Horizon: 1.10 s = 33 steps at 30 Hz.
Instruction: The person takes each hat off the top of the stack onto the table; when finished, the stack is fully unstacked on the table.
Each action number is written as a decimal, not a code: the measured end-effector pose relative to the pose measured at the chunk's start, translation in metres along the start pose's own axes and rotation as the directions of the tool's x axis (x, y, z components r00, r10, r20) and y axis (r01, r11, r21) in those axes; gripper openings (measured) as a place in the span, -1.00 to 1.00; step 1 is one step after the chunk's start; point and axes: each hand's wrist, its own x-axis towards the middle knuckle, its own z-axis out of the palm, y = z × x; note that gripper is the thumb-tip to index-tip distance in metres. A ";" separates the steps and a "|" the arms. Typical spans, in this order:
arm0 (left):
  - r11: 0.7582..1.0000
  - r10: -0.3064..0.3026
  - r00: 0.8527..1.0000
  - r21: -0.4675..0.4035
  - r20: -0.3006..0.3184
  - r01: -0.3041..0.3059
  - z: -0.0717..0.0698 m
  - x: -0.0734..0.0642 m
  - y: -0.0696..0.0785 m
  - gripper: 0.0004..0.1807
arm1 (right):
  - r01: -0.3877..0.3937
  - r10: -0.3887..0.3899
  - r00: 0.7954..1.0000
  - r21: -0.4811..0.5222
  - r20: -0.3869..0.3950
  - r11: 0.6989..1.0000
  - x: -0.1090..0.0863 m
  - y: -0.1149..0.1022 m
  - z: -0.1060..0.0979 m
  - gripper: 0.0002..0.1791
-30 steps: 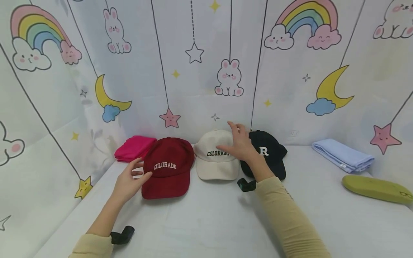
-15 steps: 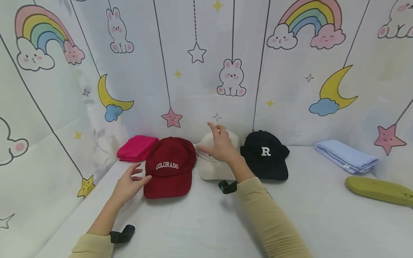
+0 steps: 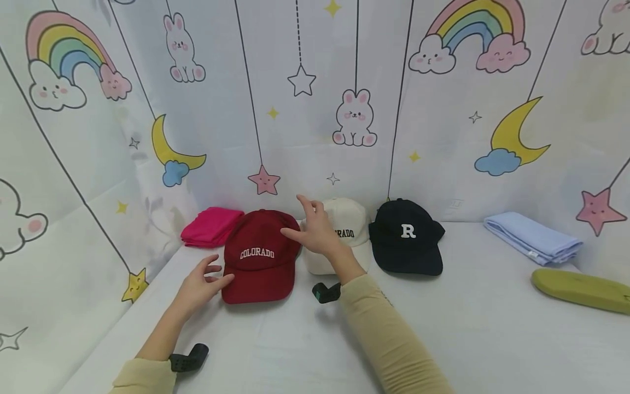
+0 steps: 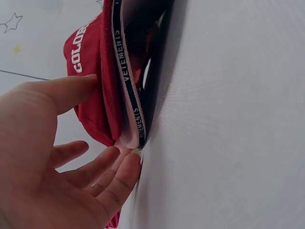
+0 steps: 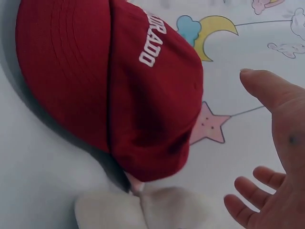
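A dark red cap (image 3: 258, 265) lettered COLORADO stands upright on the table, brim forward. My left hand (image 3: 199, 284) is at its left side, fingers spread. In the left wrist view, the fingertips (image 4: 126, 169) lie by the cap's lower edge and the thumb is close to its outside; whether they touch is hard to tell. My right hand (image 3: 317, 230) hovers before the cream cap (image 3: 356, 216), covering part of it. Its thumb points toward the red cap. In the right wrist view, the right hand (image 5: 267, 157) is apart from the red cap (image 5: 133, 100) and holds nothing.
A black cap (image 3: 406, 249) with an R stands right of the cream one. Folded pink cloth (image 3: 209, 227) lies behind the red cap. Right of the caps are a folded light blue cloth (image 3: 531, 235) and a long green case (image 3: 581, 290). A printed curtain (image 3: 305, 142) rises behind.
My right hand has moved left, from between the cream and black caps to beside the red cap. The left hand stays almost in place. The caps have not been moved.
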 end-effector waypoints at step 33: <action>0.998 -0.063 0.998 0.001 0.030 0.063 0.000 -0.001 0.002 -0.14 | -0.071 0.054 0.983 0.093 0.173 0.993 -0.006 0.012 0.048 -0.07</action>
